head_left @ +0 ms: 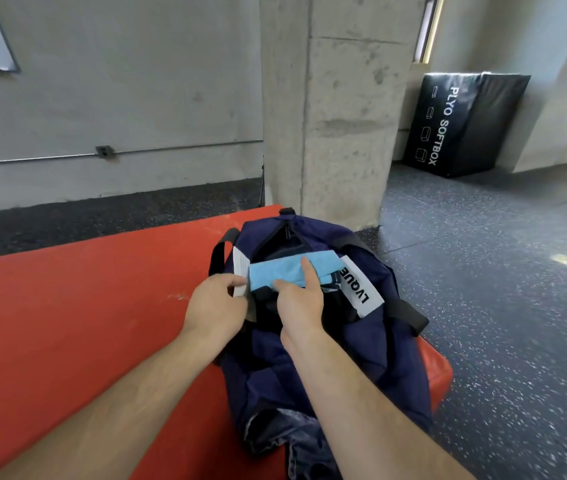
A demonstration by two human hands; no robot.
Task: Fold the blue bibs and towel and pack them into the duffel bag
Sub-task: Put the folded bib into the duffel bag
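Head view: left hand (216, 306) grips duffel bag (330, 372) rim; right hand (301, 304) pinches folded blue cloth (273, 271).

Field notes, surfaces only:
- bag (327, 358): navy woven cloth, matt, slack and creased.
- straps (408, 313): black webbing, dull.
- label (361, 289) on the bag's side: white, smooth, faint sheen.
- cloth (275, 270), frame centre: pale blue, soft, matt, folded flat.
- bench (85, 323): red vinyl-like skin, smooth, low sheen, pale scuffs.
- pillar (337, 116), upper centre: bare concrete, rough, pitted.
- floor (500, 271), right: dark speckled rubber, grainy.
- softbox (465, 126), upper right: black, glossy vinyl.
- conduit (33, 158), left: thin grey metal.
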